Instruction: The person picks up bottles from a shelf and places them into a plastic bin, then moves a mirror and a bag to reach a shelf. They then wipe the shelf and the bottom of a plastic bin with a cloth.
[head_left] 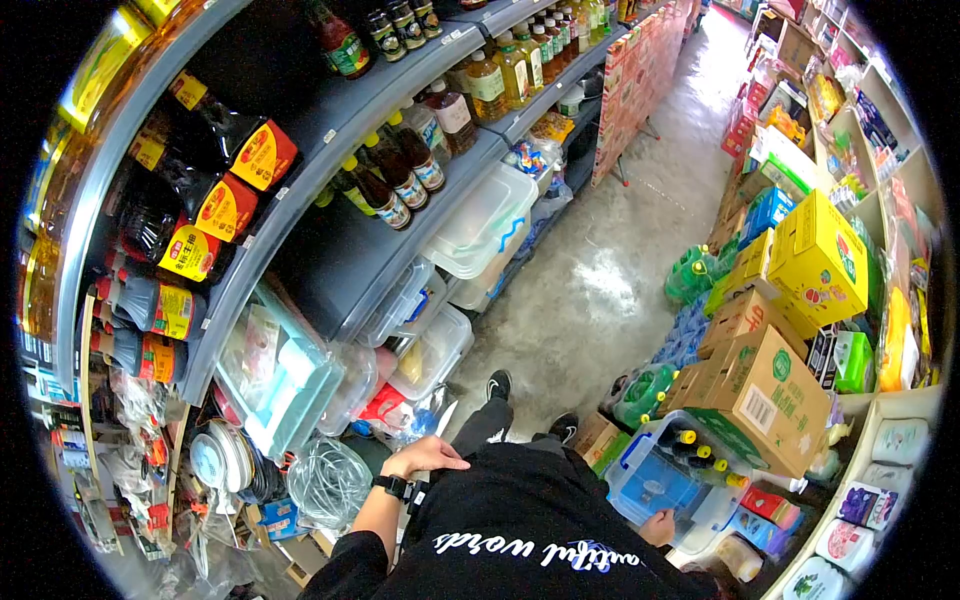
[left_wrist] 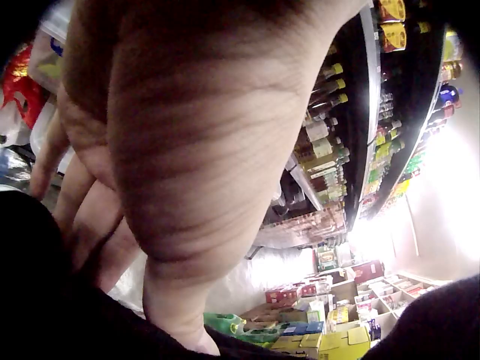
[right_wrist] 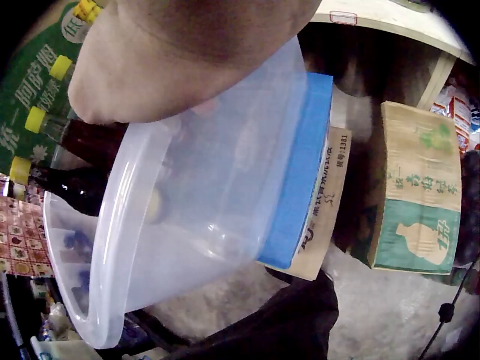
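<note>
My left hand (head_left: 430, 457) is held in front of the black shirt (head_left: 540, 530), a dark watch (head_left: 395, 487) on its wrist. In the left wrist view its fingers (left_wrist: 90, 206) hang loosely with nothing between them. Low at my right side, my right hand (head_left: 658, 528) is close beside a clear plastic tub (head_left: 625, 460). The right wrist view has the hand (right_wrist: 187, 67) overlapping the tub's rim (right_wrist: 120, 225); its fingers are mostly hidden, and I cannot tell whether they grip the rim. Dark bottles with yellow caps (right_wrist: 90, 142) stand in the tub.
Shelves (head_left: 320, 150) of sauce and oil bottles curve along the left, with plastic storage boxes (head_left: 485, 220) below. Cardboard cartons (head_left: 755, 395) and a yellow box (head_left: 820, 258) are stacked on the right. A concrete aisle (head_left: 590, 270) runs between them, past a red patterned board (head_left: 635, 90).
</note>
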